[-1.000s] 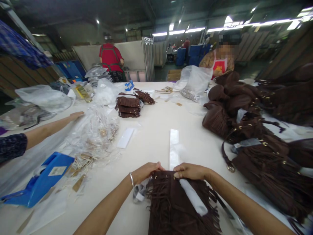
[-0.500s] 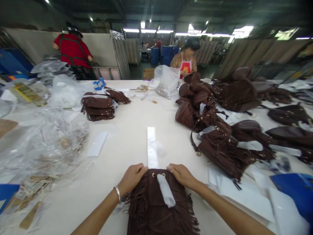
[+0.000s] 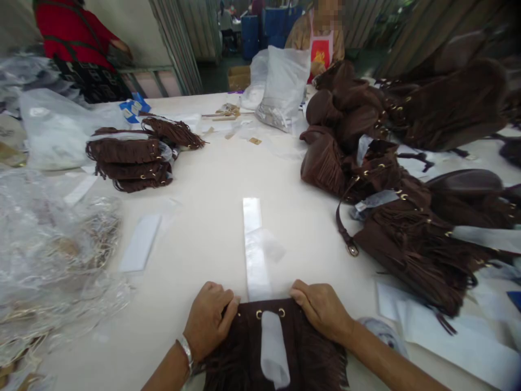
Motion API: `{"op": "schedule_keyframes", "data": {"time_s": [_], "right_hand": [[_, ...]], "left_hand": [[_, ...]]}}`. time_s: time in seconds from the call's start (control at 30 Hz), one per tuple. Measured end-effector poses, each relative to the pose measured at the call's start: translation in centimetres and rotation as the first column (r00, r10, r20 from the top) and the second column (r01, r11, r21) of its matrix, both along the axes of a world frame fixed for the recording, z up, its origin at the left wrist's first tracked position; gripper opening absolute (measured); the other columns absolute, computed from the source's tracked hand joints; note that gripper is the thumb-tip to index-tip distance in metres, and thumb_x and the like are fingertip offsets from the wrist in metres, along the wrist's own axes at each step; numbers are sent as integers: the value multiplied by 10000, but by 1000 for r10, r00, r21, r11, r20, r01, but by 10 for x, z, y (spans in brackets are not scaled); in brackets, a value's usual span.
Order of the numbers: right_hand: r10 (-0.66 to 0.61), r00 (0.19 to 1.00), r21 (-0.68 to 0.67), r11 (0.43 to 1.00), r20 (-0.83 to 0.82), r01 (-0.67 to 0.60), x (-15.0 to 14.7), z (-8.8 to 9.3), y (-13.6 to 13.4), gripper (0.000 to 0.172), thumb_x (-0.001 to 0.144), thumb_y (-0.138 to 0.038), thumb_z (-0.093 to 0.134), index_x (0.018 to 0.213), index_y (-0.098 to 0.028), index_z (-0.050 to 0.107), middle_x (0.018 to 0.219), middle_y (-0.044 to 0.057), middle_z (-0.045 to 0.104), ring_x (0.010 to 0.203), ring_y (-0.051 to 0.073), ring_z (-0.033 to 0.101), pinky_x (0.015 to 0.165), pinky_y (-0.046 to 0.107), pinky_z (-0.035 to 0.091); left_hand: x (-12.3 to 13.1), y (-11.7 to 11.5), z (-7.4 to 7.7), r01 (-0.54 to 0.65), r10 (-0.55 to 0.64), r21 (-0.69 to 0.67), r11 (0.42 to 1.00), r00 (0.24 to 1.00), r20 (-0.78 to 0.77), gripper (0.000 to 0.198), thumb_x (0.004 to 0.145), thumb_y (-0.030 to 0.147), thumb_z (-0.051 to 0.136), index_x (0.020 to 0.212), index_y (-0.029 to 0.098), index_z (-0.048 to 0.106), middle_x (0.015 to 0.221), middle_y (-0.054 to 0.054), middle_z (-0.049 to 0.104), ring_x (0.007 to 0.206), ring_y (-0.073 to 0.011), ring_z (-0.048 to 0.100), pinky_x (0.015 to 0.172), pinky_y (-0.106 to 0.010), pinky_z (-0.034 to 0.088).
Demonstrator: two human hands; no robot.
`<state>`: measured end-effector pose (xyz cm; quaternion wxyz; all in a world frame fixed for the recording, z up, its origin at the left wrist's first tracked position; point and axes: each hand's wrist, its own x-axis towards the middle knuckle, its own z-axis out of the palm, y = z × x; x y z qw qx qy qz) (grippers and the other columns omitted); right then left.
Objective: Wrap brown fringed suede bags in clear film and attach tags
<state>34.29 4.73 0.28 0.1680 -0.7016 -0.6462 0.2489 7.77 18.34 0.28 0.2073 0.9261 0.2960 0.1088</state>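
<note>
A dark brown fringed bag (image 3: 250, 347) lies on the white table at the bottom centre, its top edge facing away from me. Two gold eyelets show near that edge, and a strip of white wrapping (image 3: 273, 347) covers something down the bag's middle. My left hand (image 3: 211, 320) is closed on the top left corner, a silver bangle on its wrist. The top right corner is pinched in my right hand (image 3: 321, 309). Just beyond the bag lies a stack of white paper strips (image 3: 254, 244) with a thin translucent sheet on it. The bag's lower end is out of view.
Several brown bags (image 3: 411, 250) are heaped on the right, above white sheets (image 3: 451, 336). At the left lie a small pile of folded fringed bags (image 3: 130, 157), a white strip (image 3: 140, 241) and clear plastic bags (image 3: 49, 233). Two people stand beyond the table.
The camera view has tipped down and come closer. Both hands still grip the bag's top corners, and the bag sits slightly lower in view.
</note>
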Motion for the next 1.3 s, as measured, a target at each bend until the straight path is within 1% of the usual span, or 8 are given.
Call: {"op": "schedule_keyframes", "data": {"time_s": [0.17,0.3,0.43,0.53,0.83,1.03,1.17,1.3], "right_hand": [[9,998,21,1000,69,-11,-1,-4,2,446,1040,-424,225,851,-202,562,635,1,595,597,163,584,602,283,309],[11,1000,6,1000,17,-11,1,16,4,401,1037,-410,252,926,-216,586,718,-1,633,680,165,612,648,271,390],[45,997,198,979,58,-56,-10,55,-5,299,978,-335,446,1245,-222,517,1115,72,633,1020,204,585,881,331,438],[166,974,233,952,156,-199,-31,67,-12,359,922,-270,533,1277,-226,505,1195,88,580,1079,225,532,936,370,422],[216,889,265,903,405,-339,-55,12,-17,280,911,-193,571,1189,-220,589,1062,73,620,937,231,537,825,370,441],[156,861,350,867,484,-354,-54,-4,-28,412,914,-107,478,1313,-189,542,1195,101,620,1067,258,549,920,410,440],[157,861,359,861,484,-360,-56,-14,-32,443,902,-76,413,1316,-158,550,1224,108,631,1078,260,566,925,411,457],[196,862,307,878,467,-366,-54,-12,-34,492,884,-71,397,1355,-148,519,1308,104,599,1141,256,558,927,402,487]], "left_hand": [[1,0,-6,-19,25,107,994,998,-53,294,956,279,415,693,204,523,659,-31,526,688,-199,490,741,-383,400],[3,-3,9,-22,34,131,991,995,-94,316,973,297,380,732,199,560,686,-43,567,726,-214,535,779,-415,447],[5,-21,35,-45,42,74,996,998,42,239,952,317,455,1104,178,575,1056,-92,639,1047,-236,560,951,-439,459],[12,-44,37,-27,24,50,998,998,63,475,904,266,521,1359,171,421,1323,-115,547,1257,-244,468,1090,-459,397],[5,-55,-1,-72,83,145,987,994,-72,453,925,153,417,1378,163,418,1381,-115,542,1341,-258,441,1140,-566,342],[-10,-56,10,-168,174,189,967,985,-15,547,888,56,350,1429,138,361,1447,-129,476,1401,-230,360,1157,-538,343],[7,-72,26,27,-13,160,987,996,-83,585,903,118,393,1480,152,299,1544,-80,357,1446,-202,271,1144,-406,401],[17,-80,14,182,-148,191,964,973,-178,619,928,304,487,1484,114,290,1561,-93,311,1449,-254,258,1100,-422,452]]}}
